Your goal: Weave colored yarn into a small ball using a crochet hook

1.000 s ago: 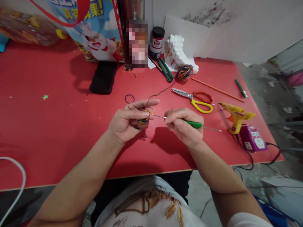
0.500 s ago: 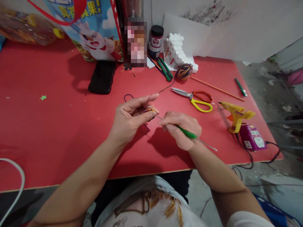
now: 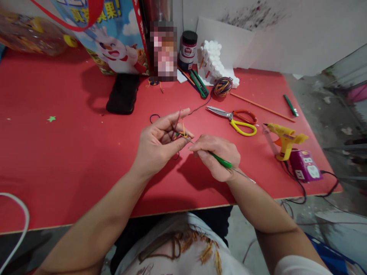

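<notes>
My left hand (image 3: 160, 141) pinches a small piece of multicoloured crochet work (image 3: 181, 135) between thumb and fingers, with yarn looped over its raised index finger. In my right hand (image 3: 218, 154) is a crochet hook with a green handle (image 3: 222, 160), held like a pen. Its thin metal shaft reaches the crochet work at my left fingertips, and a second metal end sticks out behind toward my wrist. From the index finger a strand runs to the variegated yarn ball (image 3: 222, 87) at the back. The hook's working tip is hidden by the yarn and fingers.
Scissors (image 3: 233, 117), a yellow glue gun (image 3: 285, 139) and a purple box (image 3: 305, 166) with cords lie to the right. Behind are a green cutter (image 3: 200, 84), a dark-lidded jar (image 3: 188, 49) and a white bumpy model (image 3: 213, 57). A black phone (image 3: 122, 94) lies left.
Both hands have shifted slightly left. The hook has moved left and farther into the crochet work, and the yarn loops at the left fingers stand more open.
</notes>
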The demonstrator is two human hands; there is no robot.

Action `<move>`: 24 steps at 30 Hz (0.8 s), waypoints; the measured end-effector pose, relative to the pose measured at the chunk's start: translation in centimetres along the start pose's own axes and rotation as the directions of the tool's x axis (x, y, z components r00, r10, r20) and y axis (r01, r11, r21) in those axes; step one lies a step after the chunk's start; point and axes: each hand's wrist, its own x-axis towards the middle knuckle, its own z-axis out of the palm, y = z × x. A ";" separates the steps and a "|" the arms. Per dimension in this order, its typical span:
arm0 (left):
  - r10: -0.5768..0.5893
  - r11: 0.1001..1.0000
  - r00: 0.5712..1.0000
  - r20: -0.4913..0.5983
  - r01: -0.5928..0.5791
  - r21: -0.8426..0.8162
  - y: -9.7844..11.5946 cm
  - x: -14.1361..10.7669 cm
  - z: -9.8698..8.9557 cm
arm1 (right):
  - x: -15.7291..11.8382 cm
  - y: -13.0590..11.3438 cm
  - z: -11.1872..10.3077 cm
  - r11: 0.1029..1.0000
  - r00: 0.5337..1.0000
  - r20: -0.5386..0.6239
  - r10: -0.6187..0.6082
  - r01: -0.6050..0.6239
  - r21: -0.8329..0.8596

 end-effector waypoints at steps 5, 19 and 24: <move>-0.024 1.000 1.000 0.013 0.024 -0.013 0.3 0.1 -0.1 | 0.0 0.0 -0.1 1.000 1.000 0.018 0.005 -0.005 -0.008; -0.227 0.927 0.972 0.055 0.233 -0.295 0.2 0.4 0.1 | -1.1 0.5 0.8 0.880 0.941 -0.044 0.335 -0.296 0.373; -0.277 0.898 0.959 0.058 0.279 -0.341 0.5 0.4 0.4 | -1.0 0.6 0.8 0.858 0.931 -0.065 0.358 -0.300 0.417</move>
